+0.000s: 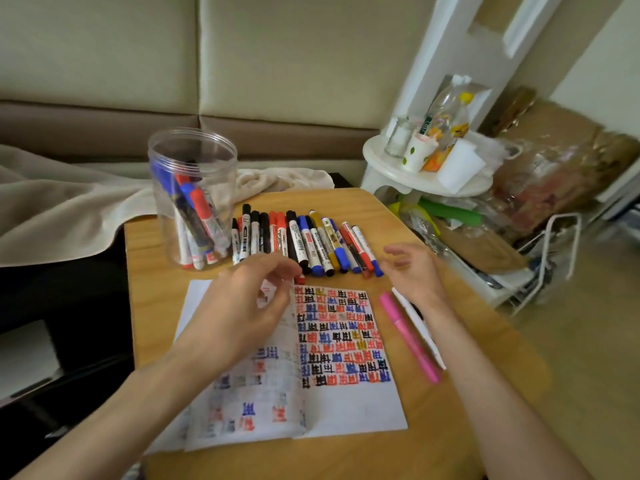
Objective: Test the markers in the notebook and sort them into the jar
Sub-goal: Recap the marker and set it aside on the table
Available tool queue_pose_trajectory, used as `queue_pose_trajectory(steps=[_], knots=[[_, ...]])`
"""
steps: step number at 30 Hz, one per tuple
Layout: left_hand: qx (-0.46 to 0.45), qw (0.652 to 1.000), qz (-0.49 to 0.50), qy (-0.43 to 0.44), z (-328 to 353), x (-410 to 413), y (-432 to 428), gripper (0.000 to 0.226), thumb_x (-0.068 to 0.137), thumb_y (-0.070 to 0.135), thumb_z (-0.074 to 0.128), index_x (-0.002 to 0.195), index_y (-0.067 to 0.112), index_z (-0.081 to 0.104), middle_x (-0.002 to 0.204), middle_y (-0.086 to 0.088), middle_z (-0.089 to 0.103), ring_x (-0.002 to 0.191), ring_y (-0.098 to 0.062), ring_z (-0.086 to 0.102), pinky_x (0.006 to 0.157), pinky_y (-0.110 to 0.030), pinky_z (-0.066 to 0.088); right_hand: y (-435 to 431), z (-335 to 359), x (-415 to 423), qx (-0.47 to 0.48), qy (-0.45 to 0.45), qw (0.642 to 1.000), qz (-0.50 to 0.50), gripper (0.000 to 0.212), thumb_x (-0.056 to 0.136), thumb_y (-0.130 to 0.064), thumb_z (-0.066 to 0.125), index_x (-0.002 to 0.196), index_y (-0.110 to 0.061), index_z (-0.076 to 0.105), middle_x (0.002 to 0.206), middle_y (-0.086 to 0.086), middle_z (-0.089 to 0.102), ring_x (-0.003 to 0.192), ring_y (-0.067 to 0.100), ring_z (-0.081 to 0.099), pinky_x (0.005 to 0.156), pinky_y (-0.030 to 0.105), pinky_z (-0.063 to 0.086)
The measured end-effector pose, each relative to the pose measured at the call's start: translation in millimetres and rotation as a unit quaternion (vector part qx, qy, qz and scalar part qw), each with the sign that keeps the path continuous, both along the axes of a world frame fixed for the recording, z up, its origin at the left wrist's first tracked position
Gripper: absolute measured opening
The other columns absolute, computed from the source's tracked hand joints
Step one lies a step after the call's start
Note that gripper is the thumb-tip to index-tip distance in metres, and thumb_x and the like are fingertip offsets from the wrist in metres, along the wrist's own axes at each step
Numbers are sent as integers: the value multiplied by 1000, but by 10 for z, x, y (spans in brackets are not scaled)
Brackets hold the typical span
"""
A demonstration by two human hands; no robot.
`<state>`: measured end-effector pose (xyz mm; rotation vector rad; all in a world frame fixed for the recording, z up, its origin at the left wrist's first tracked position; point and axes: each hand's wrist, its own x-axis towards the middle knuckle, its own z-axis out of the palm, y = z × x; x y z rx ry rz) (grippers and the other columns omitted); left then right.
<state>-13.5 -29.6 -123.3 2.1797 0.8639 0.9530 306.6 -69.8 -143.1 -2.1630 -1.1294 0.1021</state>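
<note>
Plastic jar (227, 174), clear and lidless, stands upright beyond the left hand (239, 306) on the wooden table (398, 455). It holds leaning red, blue and black markers (194, 216). Just beyond both hands lies a packed row of markers (304, 240) side by side: black, red, blue and one gold, mostly white barrels. The notebook (346, 403) lies open under the left hand. The page between the hands is filled with small red, blue, black and a few gold scribble blocks; the page under the left hand shows fainter marks.

The left hand hovers palm down over the notebook's fold, fingers curled, pinching a red-tipped marker (300, 279) whose red end pokes out past the fingertips; the barrel is mostly hidden. The right hand (415, 271) hangs above the table by the near end of the row, blurred, fingers loosely bent and apart, holding nothing. A pink marker (408, 337) and a white marker (403, 301) lie just inside the right wrist.
</note>
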Motion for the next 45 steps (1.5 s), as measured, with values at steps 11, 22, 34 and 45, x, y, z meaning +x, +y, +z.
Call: queue_pose_trajectory(steps=[11, 22, 34, 45], knots=[[-20, 1000, -6, 6, 27, 4, -65, 29, 95, 16, 65, 107, 42, 64, 98, 29, 63, 98, 13, 58, 79, -13, 52, -60, -6, -125, -59, -99, 990, -82, 21, 87, -37, 82, 98, -19, 82, 101, 2, 79, 97, 24, 72, 75, 33, 57], [-138, 986, -88, -34, 25, 190, -337, 29, 96, 56, 52, 114, 40, 68, 101, 20, 74, 99, 6, 68, 87, -23, 57, -771, 237, -1089, 236, 201, 951, 13, 7, 88, -25, 83, 94, -24, 79, 85, -10, 75, 76, 6, 64, 67, 29, 55], [-115, 987, -105, -31, -97, 397, -514, 13, 98, 33, 64, 103, 27, 74, 85, 9, 76, 77, -7, 73, 71, -35, 61, -1205, -45, -1433, 172, 275, 935, 147, 16, 93, -22, 78, 109, -19, 78, 103, -4, 78, 94, 17, 73, 82, 30, 59], [72, 988, -110, 84, -147, 456, -506, 18, 95, 41, 65, 108, 31, 72, 90, 17, 71, 74, 2, 61, 66, -13, 45, -1261, 104, -1295, 162, 433, 886, 34, 30, 95, -32, 74, 97, -2, 75, 87, 11, 78, 77, 17, 72, 74, 20, 57]])
